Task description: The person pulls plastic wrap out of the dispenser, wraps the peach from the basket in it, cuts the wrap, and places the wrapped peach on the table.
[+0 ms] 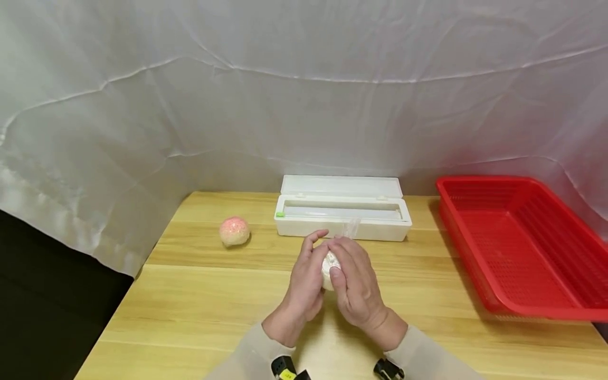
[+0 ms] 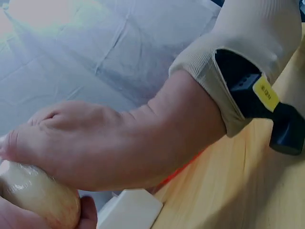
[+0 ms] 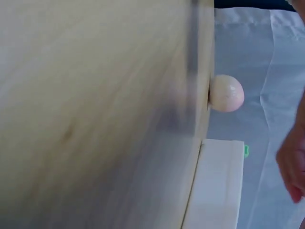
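Both hands cup a pale peach (image 1: 330,266) wrapped in shiny clear film, over the middle of the table. My left hand (image 1: 301,282) curls around its left side, and my right hand (image 1: 358,282) covers its right side with the thumb across the front. In the left wrist view, the held peach (image 2: 45,195) shows glossy film and a reddish lower edge. A second peach (image 1: 234,231), pink on top and cream below, sits on the table to the left. Just beyond the hands stands a white cling film dispenser (image 1: 342,230), lid raised, a strip of film (image 1: 351,228) over its front.
A large red plastic basket (image 1: 503,285) stands at the right side of the wooden table (image 1: 199,301). Pale grey cloth (image 1: 304,121) hangs behind the table and along its sides. The table's left edge borders a dark area.
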